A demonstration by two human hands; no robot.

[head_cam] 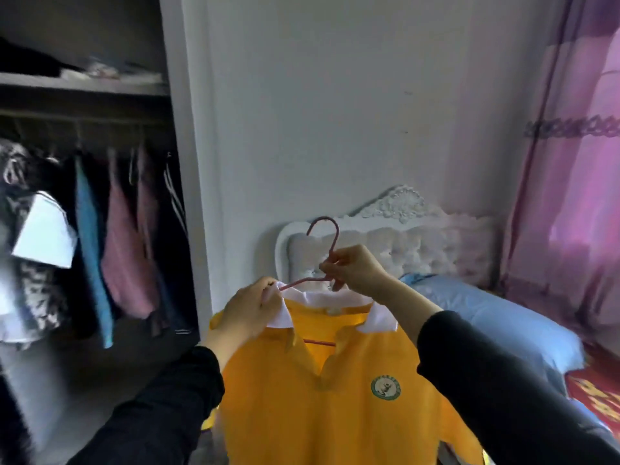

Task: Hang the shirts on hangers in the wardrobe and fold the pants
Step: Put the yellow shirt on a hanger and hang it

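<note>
Right grip (355,270) is closed, pinching the neck of a pink hanger (335,241) whose hook points up. Left grip (251,307), just below-left, pinches the white collar of the yellow shirt (318,397). The shirt hangs straight down beneath both, its hem cut off and the hanger's arms mostly hidden inside. Far left, the wardrobe (84,83) holds blurred garments, possibly shirts.

Long black left sleeve (161,407) and right sleeve (503,380), cuffs at wrists.

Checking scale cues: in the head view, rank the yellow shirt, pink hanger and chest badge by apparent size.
1. yellow shirt
2. pink hanger, partly hidden inside the shirt
3. chest badge
</note>
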